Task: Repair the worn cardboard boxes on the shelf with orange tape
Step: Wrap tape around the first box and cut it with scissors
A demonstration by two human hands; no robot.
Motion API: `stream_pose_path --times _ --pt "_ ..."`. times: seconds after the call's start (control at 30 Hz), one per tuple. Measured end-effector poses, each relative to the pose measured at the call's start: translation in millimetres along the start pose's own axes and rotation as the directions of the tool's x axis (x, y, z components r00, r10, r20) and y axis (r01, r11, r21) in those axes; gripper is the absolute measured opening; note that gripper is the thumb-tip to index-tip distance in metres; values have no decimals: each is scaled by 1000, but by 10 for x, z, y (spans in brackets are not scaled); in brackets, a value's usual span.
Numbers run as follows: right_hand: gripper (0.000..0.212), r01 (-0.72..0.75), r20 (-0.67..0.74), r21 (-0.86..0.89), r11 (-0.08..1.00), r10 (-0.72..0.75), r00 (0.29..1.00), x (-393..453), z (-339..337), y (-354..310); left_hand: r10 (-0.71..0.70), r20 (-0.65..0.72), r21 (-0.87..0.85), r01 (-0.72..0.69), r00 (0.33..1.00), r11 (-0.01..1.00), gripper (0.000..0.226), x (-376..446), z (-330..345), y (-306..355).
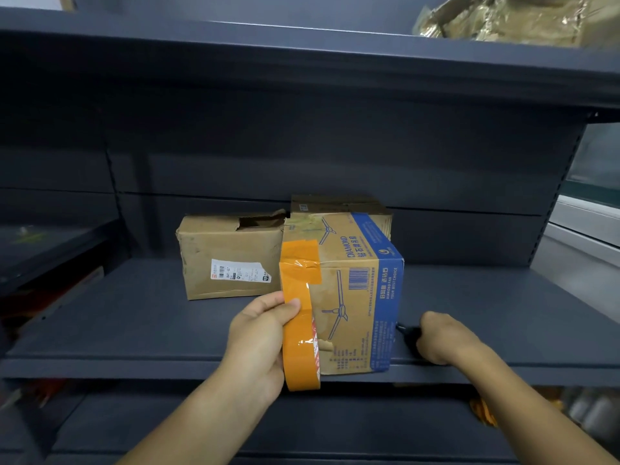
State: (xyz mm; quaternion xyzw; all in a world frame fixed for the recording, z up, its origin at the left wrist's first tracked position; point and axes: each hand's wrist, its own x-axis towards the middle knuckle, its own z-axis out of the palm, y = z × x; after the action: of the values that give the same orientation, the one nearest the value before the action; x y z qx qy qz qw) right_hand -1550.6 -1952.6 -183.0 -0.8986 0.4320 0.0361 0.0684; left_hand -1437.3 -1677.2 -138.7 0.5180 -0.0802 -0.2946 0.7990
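Observation:
A brown and blue fan box (359,297) stands at the front edge of the dark shelf (134,317). A strip of orange tape (300,263) is stuck over its top left corner and runs down to the roll. My left hand (258,344) grips the orange tape roll (300,350) against the box's left front. My right hand (443,340) rests on the shelf to the right of the box, closed around a small black tool (407,333). A worn plain box (231,260) with a torn top stands behind on the left. A third box (339,204) is behind the fan box.
The upper shelf (302,62) overhangs the work area, with a crumpled golden wrap (510,18) on it at the right. The shelf's back panel (302,156) closes off the rear. Lower shelves hold blurred items at the left and right.

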Motion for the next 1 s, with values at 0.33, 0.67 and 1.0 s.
stream_pose_path --times 0.33,0.67,1.0 --pt "15 -37 11 582 812 39 999 55 36 126 17 8 -24 -17 1000 1000 18 7 3 -16" --pt "30 37 -82 907 419 90 992 -9 33 179 30 -40 -60 -32 999 998 15 -16 57 18" --pt "52 450 -413 850 272 -186 892 -598 -861 149 73 -117 -10 -75 990 997 18 48 55 -12"
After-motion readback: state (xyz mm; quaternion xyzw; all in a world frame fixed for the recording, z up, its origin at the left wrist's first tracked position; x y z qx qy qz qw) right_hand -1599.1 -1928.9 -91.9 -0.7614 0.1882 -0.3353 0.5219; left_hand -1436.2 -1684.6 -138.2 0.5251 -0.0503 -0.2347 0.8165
